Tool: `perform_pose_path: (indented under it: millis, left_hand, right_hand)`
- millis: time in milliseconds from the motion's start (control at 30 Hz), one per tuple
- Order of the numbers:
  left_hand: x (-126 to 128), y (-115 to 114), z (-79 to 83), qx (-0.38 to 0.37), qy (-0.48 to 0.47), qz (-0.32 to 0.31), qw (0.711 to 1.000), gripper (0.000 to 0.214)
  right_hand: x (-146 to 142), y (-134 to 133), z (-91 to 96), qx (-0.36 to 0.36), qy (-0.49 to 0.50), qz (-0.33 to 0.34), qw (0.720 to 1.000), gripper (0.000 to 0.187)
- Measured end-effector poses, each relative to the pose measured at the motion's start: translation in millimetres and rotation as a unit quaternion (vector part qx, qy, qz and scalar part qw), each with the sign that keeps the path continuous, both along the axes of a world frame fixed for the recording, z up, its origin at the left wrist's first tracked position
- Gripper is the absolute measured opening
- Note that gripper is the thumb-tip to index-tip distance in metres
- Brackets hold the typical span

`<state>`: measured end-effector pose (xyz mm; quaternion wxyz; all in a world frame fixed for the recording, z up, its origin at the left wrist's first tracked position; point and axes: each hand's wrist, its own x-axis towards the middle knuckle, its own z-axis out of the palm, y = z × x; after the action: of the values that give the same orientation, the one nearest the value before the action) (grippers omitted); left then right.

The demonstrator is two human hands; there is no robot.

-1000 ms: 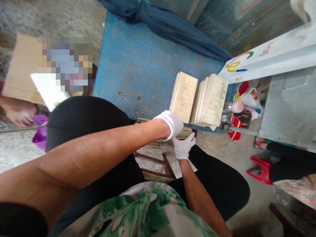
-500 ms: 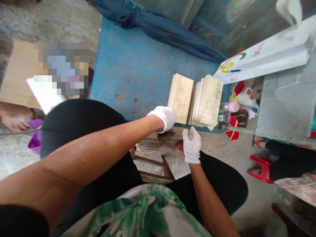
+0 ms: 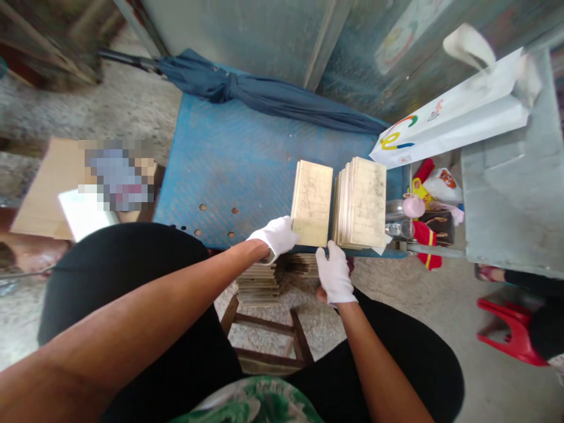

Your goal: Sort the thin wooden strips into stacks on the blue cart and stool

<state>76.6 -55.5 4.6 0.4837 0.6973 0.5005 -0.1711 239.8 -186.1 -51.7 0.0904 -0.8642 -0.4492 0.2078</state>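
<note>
A small stack of pale, thin rectangular boards (image 3: 312,202) lies at the front edge of a blue bench top. To its right stands a thicker stack of the same boards (image 3: 369,202), slightly fanned on its left side. My left hand (image 3: 277,238), in a white glove, is at the small stack's lower left corner, its fingers together against the side; the fingertips are partly hidden. Gloved in white too, my right hand (image 3: 335,275) is at the small stack's lower right corner, thumb and forefinger apart. I cannot tell whether it touches the boards.
More boards (image 3: 258,285) are piled below the bench edge, near a wooden stool (image 3: 264,329). A folded dark blue umbrella (image 3: 273,103) lies along the back of the blue bench (image 3: 233,153). A white paper bag (image 3: 453,111) and small items stand at the right, beside a grey metal surface (image 3: 506,200).
The camera view has shifted, so the bench appears lower. My right hand has come closer to the small stack's lower corner. My left hand has slid slightly outward along its left corner.
</note>
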Motion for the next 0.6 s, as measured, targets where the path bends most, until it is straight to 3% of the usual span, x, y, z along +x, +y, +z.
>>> perform_pose_path:
  millis: [100, 367, 500, 600]
  left_hand:
    - [4, 2, -8.6, -0.030, -0.003, 0.058, 0.998, 0.037]
    - [15, 1, -22.3, -0.102, -0.051, 0.109, 0.987, 0.029]
    - [16, 0, -31.0, -0.102, -0.077, 0.143, 0.981, 0.032]
    - [13, 1, -34.3, -0.084, -0.067, 0.173, 0.979, 0.035]
  right_hand:
    - [-6, 3, -1.0, -0.014, 0.015, 0.000, 1.000, 0.048]
    - [2, 9, -6.2, 0.026, 0.102, -0.039, 0.994, 0.039]
    - [2, 9, -6.1, 0.051, 0.139, -0.050, 0.988, 0.040]
    - [-5, 9, -1.9, 0.030, 0.125, -0.048, 0.991, 0.040]
